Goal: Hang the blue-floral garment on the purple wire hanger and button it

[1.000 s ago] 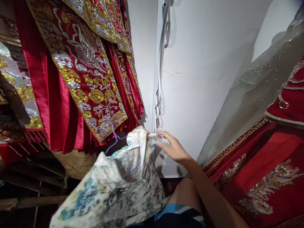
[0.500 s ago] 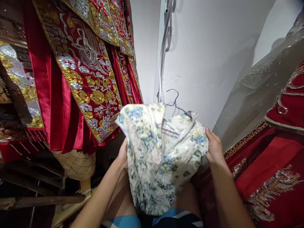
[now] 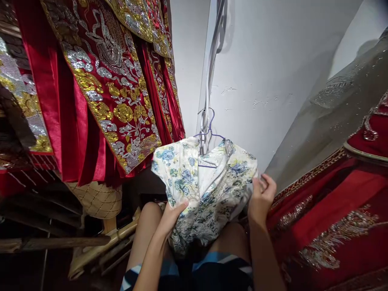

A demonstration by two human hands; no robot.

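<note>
I can't see the lower end of the floral shirt (image 3: 183, 178): it drops into shadow between the knees. Its collar and shoulders hide most of the purple hanger (image 3: 209, 131); only the hook, the upper arms and a stretch of bar inside the neckline show. The left hand's (image 3: 174, 212) fingers are behind the cloth, out of my sight, and both forearms are cut off at the near edge.

I have the left hand closed on the shirt's left side, thumb laid over the front. The right hand (image 3: 262, 198) is at the right sleeve, fingers partly curled and thumb against the sleeve edge; I can't tell whether cloth is pinched there.

The shirt is in the near middle, front up, in front of the white wall (image 3: 254, 64). A red embroidered costume (image 3: 118, 109) hangs on the left, a red beaded dress (image 3: 342, 218) on the right.
</note>
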